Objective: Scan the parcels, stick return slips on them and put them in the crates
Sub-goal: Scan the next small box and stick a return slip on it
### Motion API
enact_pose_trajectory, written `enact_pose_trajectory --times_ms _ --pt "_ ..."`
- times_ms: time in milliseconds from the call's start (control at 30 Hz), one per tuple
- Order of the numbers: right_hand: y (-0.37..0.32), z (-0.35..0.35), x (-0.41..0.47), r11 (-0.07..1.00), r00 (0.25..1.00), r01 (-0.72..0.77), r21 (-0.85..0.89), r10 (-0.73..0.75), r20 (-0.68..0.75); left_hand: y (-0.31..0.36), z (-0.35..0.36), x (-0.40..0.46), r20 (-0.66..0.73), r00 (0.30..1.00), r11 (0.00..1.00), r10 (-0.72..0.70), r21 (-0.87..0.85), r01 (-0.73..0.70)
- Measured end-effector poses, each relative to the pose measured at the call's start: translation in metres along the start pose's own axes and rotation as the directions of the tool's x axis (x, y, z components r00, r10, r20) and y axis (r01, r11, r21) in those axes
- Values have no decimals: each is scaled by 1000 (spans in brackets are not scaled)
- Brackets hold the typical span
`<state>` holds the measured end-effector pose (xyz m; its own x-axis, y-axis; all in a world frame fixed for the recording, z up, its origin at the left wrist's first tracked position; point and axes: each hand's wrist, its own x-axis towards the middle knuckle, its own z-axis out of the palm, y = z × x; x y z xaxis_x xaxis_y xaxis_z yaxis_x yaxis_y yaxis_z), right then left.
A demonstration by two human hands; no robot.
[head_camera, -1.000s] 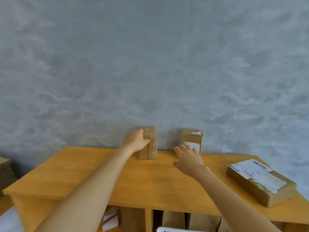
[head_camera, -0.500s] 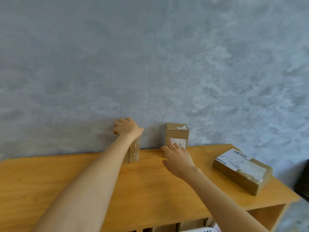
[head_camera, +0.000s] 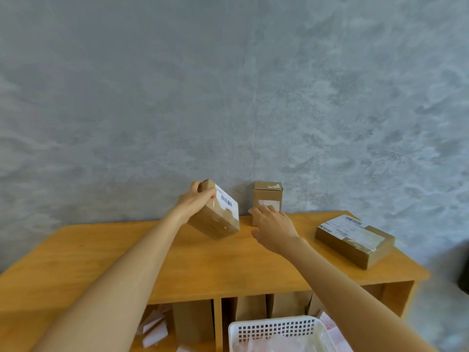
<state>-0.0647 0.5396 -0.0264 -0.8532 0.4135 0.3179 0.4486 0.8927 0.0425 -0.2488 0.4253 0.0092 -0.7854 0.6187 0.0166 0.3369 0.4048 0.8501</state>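
Observation:
My left hand point(head_camera: 193, 202) grips a brown cardboard parcel point(head_camera: 215, 217) by its top end and tilts it over the wooden table point(head_camera: 127, 252); its white barcode label faces up and to the right. A small upright brown box point(head_camera: 267, 196) with a white label stands against the wall. In front of that box, my right hand point(head_camera: 272, 226) rests with fingers spread, fingertips at its lower front. A flat wide parcel point(head_camera: 355, 240) with a large white shipping label lies at the table's right end.
A grey wall rises directly behind the table. Under the tabletop are open compartments holding brown boxes point(head_camera: 250, 307) and white papers point(head_camera: 153, 329). A white perforated plastic crate point(head_camera: 274, 329) sits at the bottom centre, in front of the table.
My left hand has lifted and tipped the left parcel from upright against the wall toward me, turning its label into view. My right hand stays by the small box.

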Motion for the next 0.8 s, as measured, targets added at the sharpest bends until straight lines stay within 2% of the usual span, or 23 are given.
enact_pose_trajectory --times_ms 233,500,800 --pt "28 -25 -86 999 1000 -19 29 19 3 11 27 -122 -30 999 987 34 -154 -38" --pt "77 -18 -205 992 993 -87 96 78 88 6 91 -247 -51 997 966 55 -251 -66" --pt "96 52 -323 970 951 -227 90 201 233 -81 181 -315 143 990 976 -19 -214 49"
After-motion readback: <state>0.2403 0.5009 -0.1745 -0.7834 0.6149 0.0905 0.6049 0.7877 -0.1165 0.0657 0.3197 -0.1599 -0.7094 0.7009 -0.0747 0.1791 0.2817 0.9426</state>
